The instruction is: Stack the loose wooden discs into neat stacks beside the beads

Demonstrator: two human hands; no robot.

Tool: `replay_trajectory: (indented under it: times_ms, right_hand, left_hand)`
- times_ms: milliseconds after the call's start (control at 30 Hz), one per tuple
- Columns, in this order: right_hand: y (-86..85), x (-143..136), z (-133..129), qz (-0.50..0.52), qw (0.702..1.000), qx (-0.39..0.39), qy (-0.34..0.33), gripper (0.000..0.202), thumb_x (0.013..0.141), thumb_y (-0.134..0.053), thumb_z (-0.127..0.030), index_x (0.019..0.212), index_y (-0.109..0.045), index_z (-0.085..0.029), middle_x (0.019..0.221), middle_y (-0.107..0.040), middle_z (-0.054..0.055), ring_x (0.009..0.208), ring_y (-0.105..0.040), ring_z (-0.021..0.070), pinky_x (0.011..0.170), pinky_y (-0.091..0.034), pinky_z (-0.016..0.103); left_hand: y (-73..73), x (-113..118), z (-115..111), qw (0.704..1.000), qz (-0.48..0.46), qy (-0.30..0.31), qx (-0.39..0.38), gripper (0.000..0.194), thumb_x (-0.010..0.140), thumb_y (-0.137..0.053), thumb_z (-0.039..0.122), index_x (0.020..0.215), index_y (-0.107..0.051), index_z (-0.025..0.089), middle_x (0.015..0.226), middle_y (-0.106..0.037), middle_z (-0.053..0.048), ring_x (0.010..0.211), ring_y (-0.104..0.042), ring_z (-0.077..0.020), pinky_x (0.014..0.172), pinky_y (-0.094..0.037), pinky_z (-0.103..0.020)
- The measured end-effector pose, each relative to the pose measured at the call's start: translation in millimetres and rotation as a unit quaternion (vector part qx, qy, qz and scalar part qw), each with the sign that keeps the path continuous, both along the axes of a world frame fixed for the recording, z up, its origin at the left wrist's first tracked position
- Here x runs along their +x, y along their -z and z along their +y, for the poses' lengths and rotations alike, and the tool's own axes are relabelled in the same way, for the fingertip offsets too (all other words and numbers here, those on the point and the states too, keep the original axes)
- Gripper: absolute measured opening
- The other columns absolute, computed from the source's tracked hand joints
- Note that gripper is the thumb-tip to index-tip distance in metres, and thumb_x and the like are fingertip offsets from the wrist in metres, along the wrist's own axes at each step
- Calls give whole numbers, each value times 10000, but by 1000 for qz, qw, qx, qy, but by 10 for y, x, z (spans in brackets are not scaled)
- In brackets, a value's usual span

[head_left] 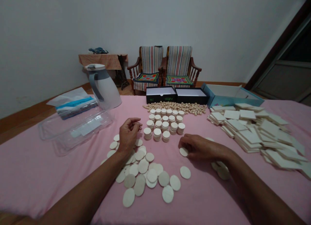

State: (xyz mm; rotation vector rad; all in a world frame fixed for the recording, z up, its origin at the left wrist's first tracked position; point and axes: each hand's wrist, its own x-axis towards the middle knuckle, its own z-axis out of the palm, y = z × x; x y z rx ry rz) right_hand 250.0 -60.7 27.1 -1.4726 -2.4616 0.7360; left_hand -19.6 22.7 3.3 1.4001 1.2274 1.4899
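My right hand is closed, with its fingers on a round white wooden disc just above or at the cloth; the fingertips are partly hidden. My left hand hovers left of the stacks, fingers loosely bent and nothing visible in them. Several short stacks of discs stand upright in rows between and beyond my hands. Below my left hand spreads a loose heap of discs. One single disc lies apart, and a few more discs are partly covered by my right forearm.
Small wooden beads lie behind the stacks, before two black boxes and a blue box. Square wooden tiles are piled at right. A white jug, a tissue pack and clear plastic trays occupy the left.
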Motion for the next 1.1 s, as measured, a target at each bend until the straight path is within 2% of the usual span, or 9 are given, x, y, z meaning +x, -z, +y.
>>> replay_trajectory:
  times_ms: [100, 200, 367, 567, 733, 933, 1100]
  right_hand:
    - [-44, -95, 0, 27, 998, 35, 40, 175, 711, -563, -165, 886, -562, -179, 796, -576, 17, 676, -495, 136, 586, -349, 230]
    - [-59, -265, 30, 53, 986, 111, 109, 70, 750, -534, -206, 812, -510, -182, 724, -552, 6, 626, -469, 127, 554, -315, 230]
    - [15, -548, 113, 70, 963, 193, 176, 86, 754, -530, -225, 731, -453, -194, 676, -529, 4, 601, -454, 127, 541, -290, 235]
    - [106, -635, 157, 68, 957, 206, 193, 124, 772, -544, -271, 736, -451, -197, 690, -560, 19, 618, -481, 140, 554, -304, 239]
    - [147, -622, 180, 60, 960, 194, 192, 66, 784, -512, -242, 757, -486, -189, 726, -588, 34, 642, -509, 145, 572, -327, 239]
    - [122, -541, 175, 64, 955, 209, 200, 52, 796, -494, -219, 764, -519, -187, 691, -576, 22, 632, -508, 143, 582, -338, 240]
    - [49, -564, 123, 76, 964, 208, 146, 143, 844, -451, -196, 950, -546, -184, 739, -587, 16, 647, -508, 137, 594, -336, 236]
  left_hand:
    - [8, 0, 7, 1000, 1, 0, 3, 233, 730, -587, 266, 923, -630, 142, 742, -644, -24, 628, -588, -120, 574, -470, -223]
    - [17, -1, 14, 1000, 1, 2, 6, 227, 732, -586, 256, 923, -631, 143, 733, -644, -17, 627, -586, -114, 593, -469, -223]
    - [9, 6, 4, 1000, -1, 0, 8, 217, 729, -581, 242, 914, -629, 139, 729, -642, -18, 620, -582, -115, 605, -473, -231]
    - [18, 1, 6, 1000, -4, 11, 9, 219, 727, -571, 235, 915, -627, 140, 739, -641, -21, 620, -581, -117, 608, -475, -235]
    - [26, -1, 8, 1000, -2, 8, 8, 228, 725, -574, 244, 919, -632, 141, 745, -649, -26, 628, -588, -125, 616, -477, -242]
    - [7, 6, -1, 1000, -8, 9, 6, 217, 725, -574, 253, 899, -634, 138, 736, -651, -23, 611, -582, -116, 604, -463, -235]
    - [11, 5, 5, 1000, -8, 8, 7, 220, 719, -582, 252, 902, -632, 142, 735, -650, -23, 610, -583, -119, 597, -463, -236]
